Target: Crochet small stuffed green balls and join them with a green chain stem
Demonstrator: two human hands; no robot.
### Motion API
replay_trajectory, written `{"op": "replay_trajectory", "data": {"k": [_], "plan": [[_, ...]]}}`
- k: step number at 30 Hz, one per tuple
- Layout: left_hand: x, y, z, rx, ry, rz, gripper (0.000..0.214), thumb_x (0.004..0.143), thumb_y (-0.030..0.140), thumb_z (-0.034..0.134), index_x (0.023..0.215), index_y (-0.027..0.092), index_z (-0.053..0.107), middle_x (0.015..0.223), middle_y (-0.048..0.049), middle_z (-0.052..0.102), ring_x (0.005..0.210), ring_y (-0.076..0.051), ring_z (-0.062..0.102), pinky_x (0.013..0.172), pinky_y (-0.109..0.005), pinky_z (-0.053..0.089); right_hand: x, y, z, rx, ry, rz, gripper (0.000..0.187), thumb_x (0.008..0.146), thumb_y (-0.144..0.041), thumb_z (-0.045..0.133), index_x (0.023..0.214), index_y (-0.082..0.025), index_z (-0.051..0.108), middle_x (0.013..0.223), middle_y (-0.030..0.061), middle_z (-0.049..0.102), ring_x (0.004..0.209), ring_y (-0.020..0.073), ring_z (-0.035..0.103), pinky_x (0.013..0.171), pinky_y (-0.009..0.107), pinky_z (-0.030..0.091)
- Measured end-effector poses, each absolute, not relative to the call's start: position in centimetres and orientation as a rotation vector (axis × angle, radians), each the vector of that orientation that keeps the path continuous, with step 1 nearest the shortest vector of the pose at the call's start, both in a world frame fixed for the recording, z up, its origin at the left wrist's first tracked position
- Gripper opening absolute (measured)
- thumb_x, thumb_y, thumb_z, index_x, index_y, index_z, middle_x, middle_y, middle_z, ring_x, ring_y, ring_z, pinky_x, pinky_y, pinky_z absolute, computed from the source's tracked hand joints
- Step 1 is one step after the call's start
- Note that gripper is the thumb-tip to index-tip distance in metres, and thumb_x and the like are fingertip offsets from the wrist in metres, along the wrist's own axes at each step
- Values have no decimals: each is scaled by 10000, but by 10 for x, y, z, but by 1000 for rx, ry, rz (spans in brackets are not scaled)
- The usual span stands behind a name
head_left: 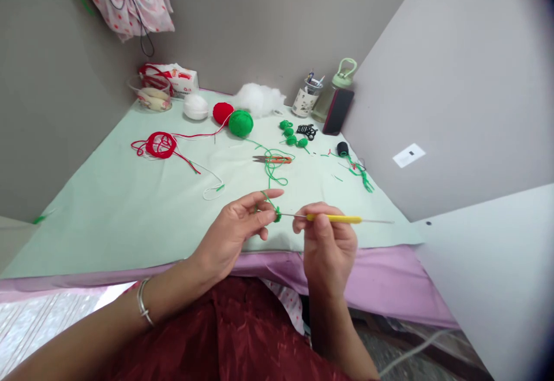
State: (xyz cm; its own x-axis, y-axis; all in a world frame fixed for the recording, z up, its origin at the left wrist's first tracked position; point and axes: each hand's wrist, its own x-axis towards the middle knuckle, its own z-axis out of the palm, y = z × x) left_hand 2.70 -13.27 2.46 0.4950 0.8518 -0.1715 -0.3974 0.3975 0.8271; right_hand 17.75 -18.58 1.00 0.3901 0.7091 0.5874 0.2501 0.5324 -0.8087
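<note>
Between thumb and fingers, my left hand (238, 222) pinches a small green crochet piece (277, 215). Green yarn (269, 179) runs over that hand's fingers and back to a green yarn ball (240, 123). My right hand (326, 242) is closed around the yellow handle of a crochet hook (337, 219). The hook's metal shaft points left, and its tip meets the green piece; whether a loop sits on it is too small to tell. Just beyond my hands lie orange-handled scissors (272, 160), with loose green yarn looped over them.
Red yarn (161, 145) lies coiled at left, near a red ball (222, 114) and a white ball (195, 107). White stuffing (259, 100), small green crocheted balls (291, 139), a pen cup (307, 98), a bottle (331, 95) and a phone (339, 111) stand toward the back.
</note>
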Motion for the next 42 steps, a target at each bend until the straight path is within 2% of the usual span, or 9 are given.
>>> {"op": "replay_trajectory", "data": {"k": [3,6,10,13,18,26,32,37,42], "plan": [[31,-140,23,906,703,943,558,787,289,853,1327,275,714,829,24,630,768,-109,545,739,-236,458,171,-186,1,-1115,-1432,19,234,960,-134,624,1101,-268,755,969,60,754,881,204,721,754,368,606],[32,-143,21,852,666,873,592,814,327,837,1378,250,674,854,12,671,857,-135,601,866,-279,470,164,-186,-8,-1104,-1499,-278,377,924,-83,662,1206,-318,749,1141,78,772,1010,232,730,816,399,616],[30,-141,23,761,601,780,441,823,294,829,1252,225,751,980,-17,716,920,-136,619,949,-294,468,164,-184,-4,-1002,-1275,84,303,963,-100,609,1103,-310,775,1063,46,789,985,210,739,817,380,616],[28,-138,26,723,575,762,398,810,271,832,1200,217,777,1034,-38,727,972,-156,625,972,-316,481,172,-181,2,-970,-1160,380,186,985,-180,601,1018,-256,767,958,39,799,831,172,729,744,329,604],[25,-136,29,720,570,766,389,797,247,833,1182,211,786,920,-12,677,900,-144,612,925,-307,482,179,-177,7,-927,-1083,604,158,1007,-310,574,938,-212,677,832,49,781,636,145,679,619,299,583],[23,-136,28,869,624,847,351,815,225,811,1166,235,797,846,17,631,837,-116,562,851,-262,440,179,-187,10,-962,-1119,568,182,1046,-278,523,988,-211,682,888,44,792,701,151,714,671,312,595],[21,-136,24,1029,693,919,372,826,271,813,1196,249,785,858,5,648,843,-141,586,816,-278,468,176,-196,15,-1065,-1309,305,218,1030,-164,525,1042,-242,729,927,17,775,763,144,721,703,303,596],[21,-137,22,1125,736,996,329,815,277,834,1142,250,807,847,4,649,835,-133,592,803,-257,476,179,-198,4,-1024,-1591,17,317,992,-77,534,1227,-230,682,1068,82,777,969,203,735,810,379,614],[25,-136,23,887,637,849,572,801,290,850,1349,246,690,763,45,608,586,-60,494,579,-203,424,181,-195,-12,-1048,-1735,-384,429,939,-83,643,1320,-279,674,1157,88,759,1033,224,739,793,366,645]]}}
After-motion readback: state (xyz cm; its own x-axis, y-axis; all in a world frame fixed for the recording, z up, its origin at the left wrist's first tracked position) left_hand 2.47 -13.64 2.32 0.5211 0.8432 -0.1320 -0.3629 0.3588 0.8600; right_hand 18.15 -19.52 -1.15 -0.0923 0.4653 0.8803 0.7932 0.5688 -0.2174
